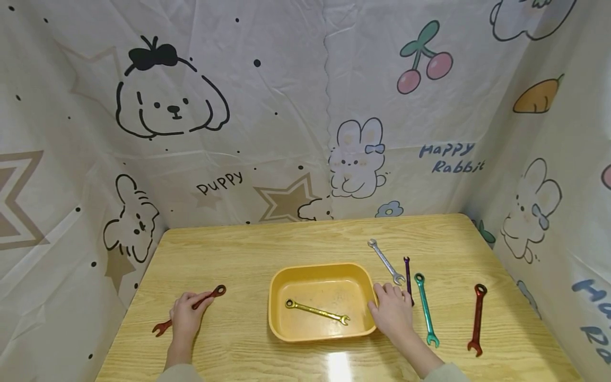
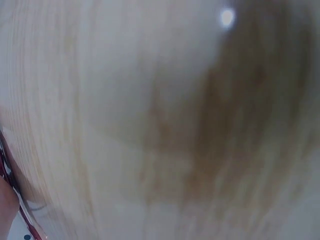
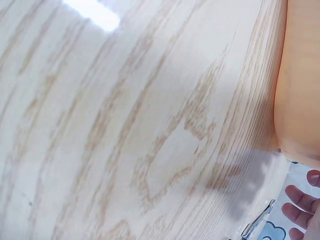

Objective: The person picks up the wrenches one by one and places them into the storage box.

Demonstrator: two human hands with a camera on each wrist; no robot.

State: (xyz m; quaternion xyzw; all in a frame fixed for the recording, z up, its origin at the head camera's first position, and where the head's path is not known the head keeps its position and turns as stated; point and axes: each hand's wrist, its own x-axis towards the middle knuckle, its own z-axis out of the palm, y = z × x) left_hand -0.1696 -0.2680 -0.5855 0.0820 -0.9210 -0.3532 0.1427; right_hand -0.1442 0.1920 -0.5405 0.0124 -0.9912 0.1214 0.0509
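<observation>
In the head view we see the left hand (image 1: pixel 185 315) at the left of the tabletop (image 1: pixel 238 254), its grip closed around the middle of a red wrench (image 1: pixel 202 301), with the ring end and the forked end showing on either side. We cannot tell whether that wrench touches the wood. The right hand (image 1: pixel 392 311) is at the right end of a yellow tray (image 1: pixel 320 276), its fingers loosely bent and spaced apart, with nothing pinched between them; we cannot tell if they touch the rim. Inside the tray we find a gold wrench (image 1: pixel 317 312) lying aslant. Beyond the right hand lies a silver wrench (image 1: pixel 385 262); just beside the hand is a purple wrench (image 1: pixel 408 276), then a teal wrench (image 1: pixel 426 309), and well apart a second red wrench (image 1: pixel 478 320). Printed fabric (image 1: pixel 286 106) hangs behind.
</observation>
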